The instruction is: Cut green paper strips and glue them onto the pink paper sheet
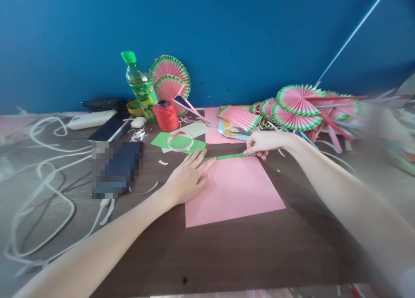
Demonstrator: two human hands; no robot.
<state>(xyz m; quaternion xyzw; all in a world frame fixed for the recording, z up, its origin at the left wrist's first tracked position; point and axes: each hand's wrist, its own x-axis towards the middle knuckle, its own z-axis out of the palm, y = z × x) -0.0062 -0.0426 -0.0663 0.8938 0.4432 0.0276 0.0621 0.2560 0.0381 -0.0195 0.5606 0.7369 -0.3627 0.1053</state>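
A pink paper sheet (236, 188) lies flat on the dark table, with a narrow green paper strip (227, 156) along its far edge. My left hand (188, 179) rests flat on the sheet's left side, fingers spread, their tips by the strip's left end. At the far right corner, my right hand (264, 143) has its fingers curled and pinched on the strip's right end. Just beyond my left fingertips, a roll of tape (180, 148) lies on green paper (158, 141).
Pink-and-green folded paper fans (300, 101) pile up at the back right. A green-capped bottle (139, 82) and a red thread spool (166, 116) stand at the back left. White cables (48, 185) and a dark phone (118, 168) lie left. A blue wall (207, 39) rises behind.
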